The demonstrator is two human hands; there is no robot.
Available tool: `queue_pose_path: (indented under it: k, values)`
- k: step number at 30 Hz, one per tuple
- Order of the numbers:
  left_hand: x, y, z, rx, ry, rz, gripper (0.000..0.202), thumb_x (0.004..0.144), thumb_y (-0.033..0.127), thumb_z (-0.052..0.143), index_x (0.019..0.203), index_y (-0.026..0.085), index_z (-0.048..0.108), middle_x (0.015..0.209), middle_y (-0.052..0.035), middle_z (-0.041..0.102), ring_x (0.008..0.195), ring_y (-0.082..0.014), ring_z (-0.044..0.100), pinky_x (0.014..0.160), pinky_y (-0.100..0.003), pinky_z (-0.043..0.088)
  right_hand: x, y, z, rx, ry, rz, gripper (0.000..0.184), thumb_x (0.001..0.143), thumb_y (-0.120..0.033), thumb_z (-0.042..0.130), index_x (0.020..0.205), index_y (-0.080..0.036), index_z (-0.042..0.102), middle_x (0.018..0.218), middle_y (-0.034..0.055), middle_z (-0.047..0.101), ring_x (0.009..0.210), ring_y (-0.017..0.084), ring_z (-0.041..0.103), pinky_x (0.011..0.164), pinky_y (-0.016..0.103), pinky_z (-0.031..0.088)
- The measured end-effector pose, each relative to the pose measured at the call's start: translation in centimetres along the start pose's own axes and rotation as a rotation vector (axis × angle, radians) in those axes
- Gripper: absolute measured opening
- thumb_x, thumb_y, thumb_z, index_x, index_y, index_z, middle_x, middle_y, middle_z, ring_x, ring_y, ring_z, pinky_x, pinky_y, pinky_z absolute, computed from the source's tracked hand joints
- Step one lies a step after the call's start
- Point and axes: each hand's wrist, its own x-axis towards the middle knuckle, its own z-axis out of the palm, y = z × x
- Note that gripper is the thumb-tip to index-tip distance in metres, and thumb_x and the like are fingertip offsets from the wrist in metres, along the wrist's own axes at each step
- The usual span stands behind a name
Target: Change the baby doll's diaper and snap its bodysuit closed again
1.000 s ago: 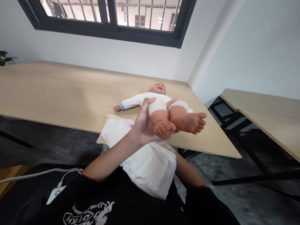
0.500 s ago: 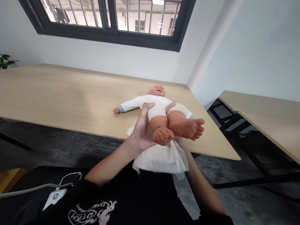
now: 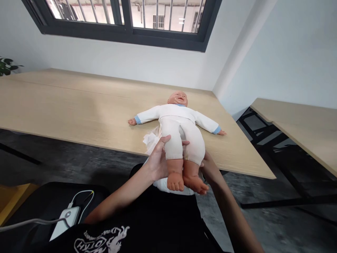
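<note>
A baby doll (image 3: 181, 112) in a white suit with blue cuffs lies on its back, arms spread, its bare feet past the table's front edge. My left hand (image 3: 159, 161) is wrapped around the leg on the left, thumb on top and a fingertip showing between the legs. Against the outer side of the other leg is my right hand (image 3: 210, 167); its fingers are mostly hidden behind that leg and seem to hold it. White diaper-like material (image 3: 152, 141) sticks out beside the doll's hip, and more white material hangs below the feet, partly covered.
The doll rests on a light wooden table (image 3: 65, 105) against a wall under a barred window. A second table (image 3: 302, 123) stands to the right. At lower left, a white device (image 3: 65, 219) with cables lies on a black seat. A plant is at far left.
The doll's legs have come down from raised toward me to lying lower and straighter, with both hands moving along. More white material now shows at the left hip.
</note>
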Motion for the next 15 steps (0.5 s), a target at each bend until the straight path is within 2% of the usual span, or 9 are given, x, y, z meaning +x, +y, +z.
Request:
queue_pose_path:
  k: [2,4,7,9,11,15]
  values:
    - [-0.4,-0.5,-0.5,-0.014,0.029,-0.005,0.072,0.095,0.066,0.048,0.13,0.007,0.067,0.121,-0.0219,0.072,0.128,-0.0445,0.061,0.108,-0.055,0.045,0.1,-0.1,-0.7,-0.01,0.045,-0.049,0.064,0.079,-0.052,0.063,0.135,-0.02,0.059,0.138,0.0135,0.062,0.127,0.033,0.058,0.106,0.048,0.051]
    - [-0.7,-0.6,-1.0,-0.017,0.051,-0.013,0.076,0.094,0.072,0.045,0.123,0.007,0.071,0.117,-0.022,0.073,0.126,-0.0432,0.062,0.108,-0.053,0.046,0.4,0.2,-1.1,-0.096,0.158,-0.11,0.069,0.076,-0.049,0.07,0.137,-0.018,0.056,0.142,0.0174,0.056,0.125,0.036,0.057,0.104,0.053,0.051]
    - [-0.6,-0.2,-1.8,-0.005,0.113,-0.003,0.08,0.093,0.077,0.043,0.113,0.006,0.075,0.11,-0.0201,0.076,0.123,-0.0375,0.065,0.107,-0.042,0.049,0.9,0.6,-1.3,-0.286,0.264,-0.255,0.063,0.086,-0.043,0.064,0.144,-0.02,0.053,0.147,0.0182,0.047,0.132,0.038,0.051,0.107,0.057,0.048]
    - [-0.3,0.5,-2.2,0.006,0.141,-0.033,0.085,0.092,0.079,0.04,0.11,0.004,0.075,0.105,-0.0201,0.076,0.121,-0.0362,0.066,0.104,-0.039,0.051,1.0,0.5,-1.3,-0.378,0.215,-0.356,0.052,0.096,-0.038,0.053,0.146,-0.024,0.054,0.154,0.0151,0.04,0.135,0.036,0.049,0.112,0.055,0.045]
    - [0.2,1.4,-2.4,0.006,0.156,-0.058,0.09,0.093,0.08,0.035,0.111,0.0,0.074,0.105,-0.0214,0.076,0.119,-0.0364,0.067,0.103,-0.04,0.052,0.9,0.4,-1.3,-0.43,0.147,-0.394,0.044,0.1,-0.032,0.046,0.143,-0.029,0.057,0.159,0.0106,0.034,0.134,0.032,0.052,0.113,0.052,0.045]
    - [1.8,3.4,-2.9,-0.061,0.17,0.021,0.09,0.099,0.073,0.023,0.114,-0.001,0.072,0.111,-0.0227,0.075,0.117,-0.0368,0.068,0.105,-0.047,0.051,1.1,0.4,-1.2,-0.391,0.113,-0.386,0.04,0.097,-0.034,0.054,0.136,-0.031,0.057,0.16,0.0069,0.037,0.142,0.031,0.046,0.119,0.051,0.039]
